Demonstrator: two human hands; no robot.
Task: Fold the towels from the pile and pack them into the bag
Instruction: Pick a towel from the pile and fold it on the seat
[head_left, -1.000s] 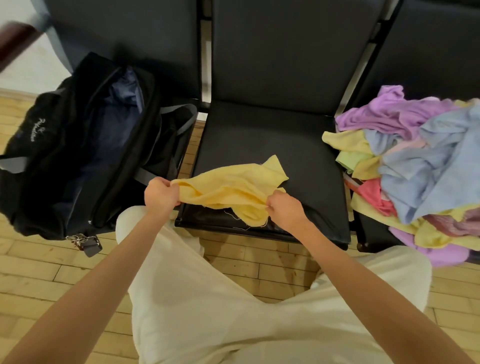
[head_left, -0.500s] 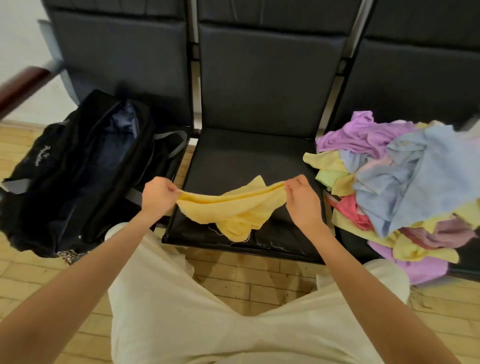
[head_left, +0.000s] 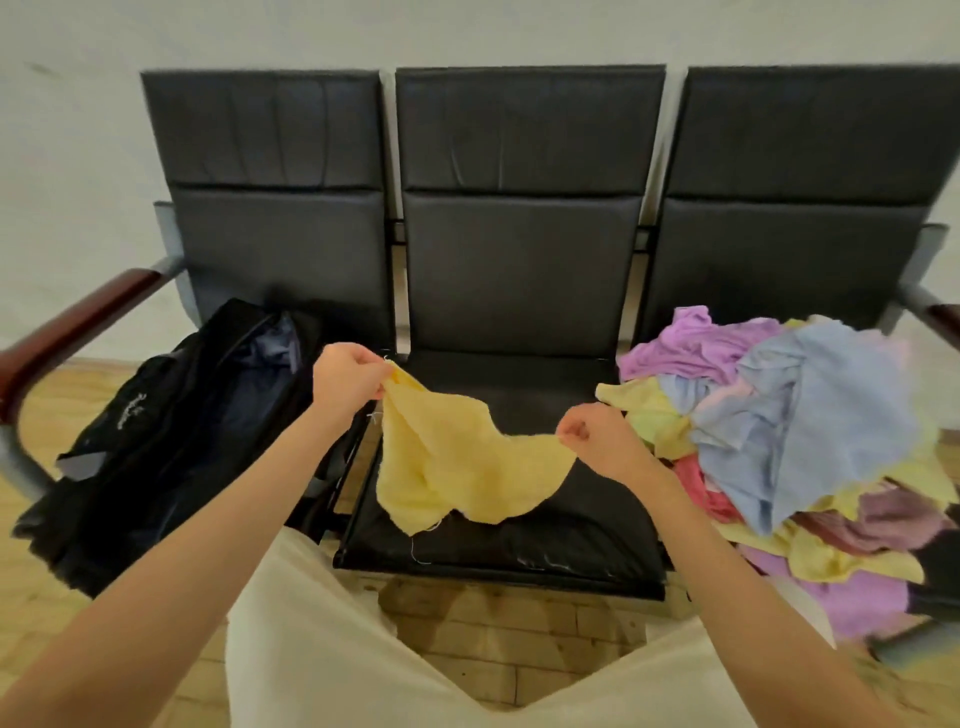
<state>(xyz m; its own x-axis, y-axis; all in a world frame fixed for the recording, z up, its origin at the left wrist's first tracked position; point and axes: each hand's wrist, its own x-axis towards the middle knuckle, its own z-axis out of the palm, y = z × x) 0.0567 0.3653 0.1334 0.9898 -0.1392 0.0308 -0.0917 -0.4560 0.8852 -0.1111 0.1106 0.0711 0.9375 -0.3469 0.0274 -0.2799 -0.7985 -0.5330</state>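
A yellow towel (head_left: 457, 462) hangs in the air over the middle black seat (head_left: 519, 540). My left hand (head_left: 348, 382) pinches its upper left corner. My right hand (head_left: 597, 436) pinches its right corner, lower than the left one. The cloth sags between them and its bottom edge reaches down to the seat. A black bag (head_left: 171, 431) lies open on the left seat, dark blue fabric showing inside. The pile of towels (head_left: 800, 431), purple, blue, yellow and pink, covers the right seat.
Three black padded chairs stand in a row against a pale wall. A wooden armrest (head_left: 72, 332) borders the bag on the left, and another armrest (head_left: 940, 317) is at the far right. My pale trousers and wooden floor fill the foreground.
Both hands have lifted the yellow towel off the seat and pulled it apart; the left hand rose higher. The camera has tilted up, showing the chair backs and wall.
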